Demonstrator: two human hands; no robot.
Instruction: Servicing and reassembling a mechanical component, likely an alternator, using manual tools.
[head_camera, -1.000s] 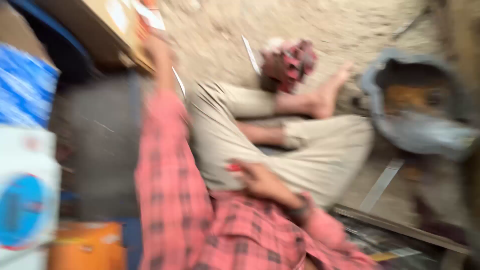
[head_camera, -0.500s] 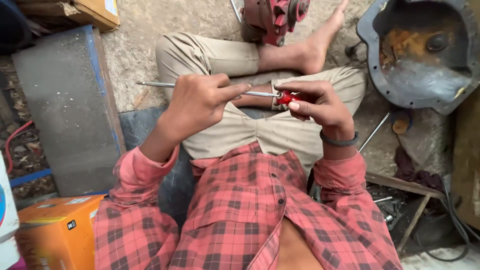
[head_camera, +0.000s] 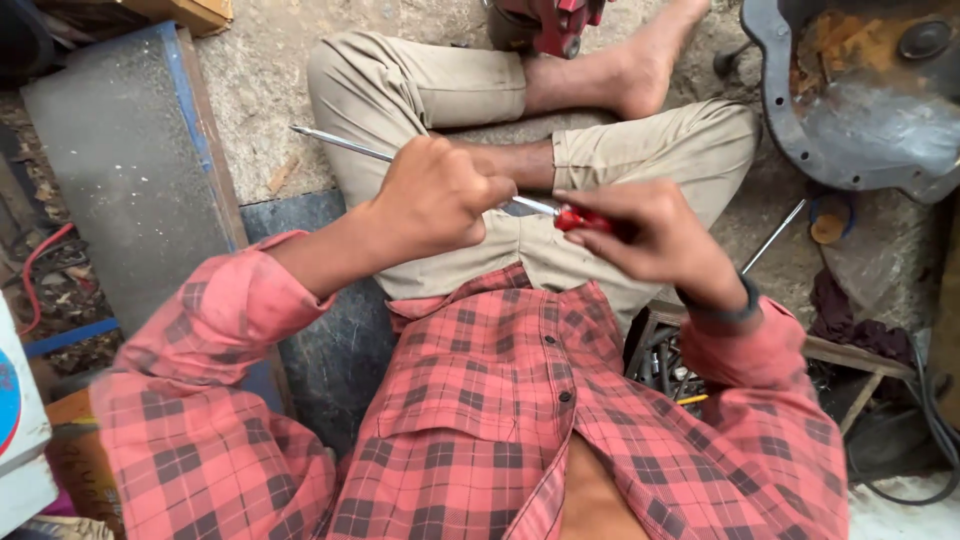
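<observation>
I sit cross-legged on a dusty concrete floor in a red checked shirt and beige trousers. A long screwdriver (head_camera: 340, 146) with a red handle lies across my lap between both hands. My left hand (head_camera: 435, 195) is closed around the middle of its steel shaft, and the tip sticks out to the left. My right hand (head_camera: 650, 232) grips the red handle at the other end. A red and grey machine part (head_camera: 548, 18) lies at the top edge by my bare foot.
A grey metal housing (head_camera: 860, 110) with rusty inside lies at the top right. A grey slab with a blue edge (head_camera: 125, 170) lies on the left. Boxes stand at the lower left (head_camera: 25, 440). Rods, a cable and dark rags sit at the right (head_camera: 860, 330).
A second ago my left arm reached up towards the far boxes. Half a second ago both hands held the screwdriver over my lap. They hold it the same way now.
</observation>
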